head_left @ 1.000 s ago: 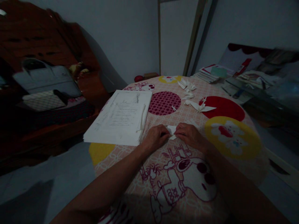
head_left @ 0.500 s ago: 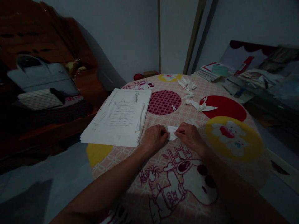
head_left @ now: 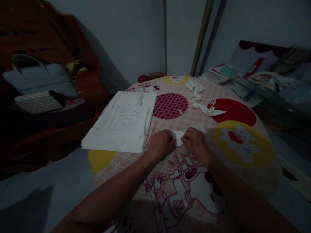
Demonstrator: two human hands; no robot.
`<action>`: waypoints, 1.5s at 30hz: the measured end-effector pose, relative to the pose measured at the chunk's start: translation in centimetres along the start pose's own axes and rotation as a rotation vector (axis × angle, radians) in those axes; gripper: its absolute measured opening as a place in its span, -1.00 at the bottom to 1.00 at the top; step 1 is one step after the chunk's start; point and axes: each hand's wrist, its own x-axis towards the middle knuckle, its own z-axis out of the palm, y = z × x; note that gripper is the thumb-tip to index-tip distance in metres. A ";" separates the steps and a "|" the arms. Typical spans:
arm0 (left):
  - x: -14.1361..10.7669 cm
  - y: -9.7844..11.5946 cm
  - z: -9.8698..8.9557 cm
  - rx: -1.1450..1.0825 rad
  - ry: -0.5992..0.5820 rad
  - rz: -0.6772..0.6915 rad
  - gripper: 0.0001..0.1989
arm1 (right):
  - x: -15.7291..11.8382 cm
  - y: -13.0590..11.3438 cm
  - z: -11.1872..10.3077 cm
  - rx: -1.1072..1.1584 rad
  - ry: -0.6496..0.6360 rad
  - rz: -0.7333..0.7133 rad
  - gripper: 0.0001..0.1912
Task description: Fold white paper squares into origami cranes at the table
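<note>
A small folded piece of white paper [head_left: 178,138] lies low over the patterned tablecloth [head_left: 136,168], between my two hands. My left hand [head_left: 161,142] pinches its left side, fingers curled in. On the opposite side, my right hand [head_left: 196,142] grips the paper between thumb and fingers. Both hands hide the paper's ends. Left of my left hand is a stack of printed paper sheets [head_left: 116,129]. Beyond my right hand, a folded white paper bird [head_left: 212,111] rests partly on the red circle of the cloth.
More folded white paper pieces [head_left: 194,86] lie at the table's far side. A wooden chair [head_left: 89,81] with a pale handbag [head_left: 41,77] stands at left. At right, a glass-topped surface [head_left: 262,94] holds papers, beside a pile of booklets [head_left: 216,76].
My right hand has shifted slightly on the paper, its fingers covering a little more of the right side. My left hand stays nearly in place. The view has moved slightly.
</note>
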 end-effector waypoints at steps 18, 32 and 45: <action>0.1 -0.1 0.0 -0.066 -0.014 -0.041 -0.85 | 0.0 0.6 0.2 0.014 -0.008 -0.043 -0.79; -0.9 -1.5 1.9 -0.112 0.108 0.451 -0.82 | 1.0 3.6 -2.7 0.145 0.005 0.041 -0.90; -0.9 -1.4 1.4 -0.153 0.071 0.452 -0.78 | 0.5 -0.2 -0.5 0.312 -0.049 0.070 -0.83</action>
